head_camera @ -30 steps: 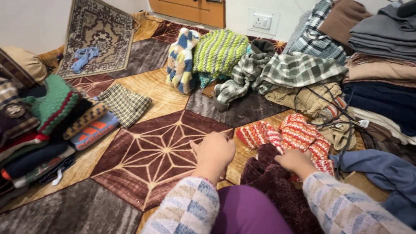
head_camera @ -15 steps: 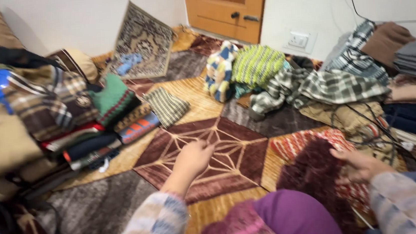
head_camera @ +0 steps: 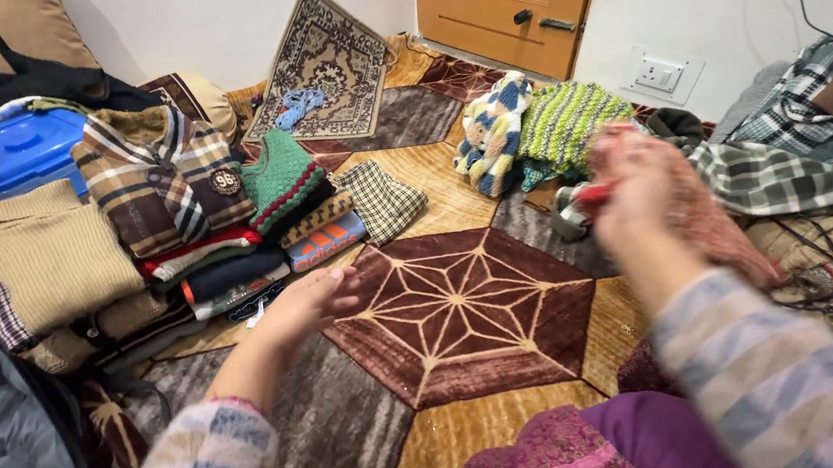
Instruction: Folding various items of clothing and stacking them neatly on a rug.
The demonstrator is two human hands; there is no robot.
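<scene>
Open carpet (head_camera: pixel 463 310) is seen in the middle, the star-patterned patch bare of clothing. The left flank is walled by a stack of folded woollens (head_camera: pixel 185 224), with a blue lidded box (head_camera: pixel 12 149) behind it. Just beside the stack, the left hand (head_camera: pixel 307 304) is held open above the carpet. The far edge is blocked by a knitted heap (head_camera: pixel 538 128) and checked cloth (head_camera: pixel 773 178). The right side is cluttered with tangled black cables (head_camera: pixel 831 268) over garments. The right hand (head_camera: pixel 634 190), blurred, is raised over the passage with a red-and-white knit (head_camera: pixel 712 223).
</scene>
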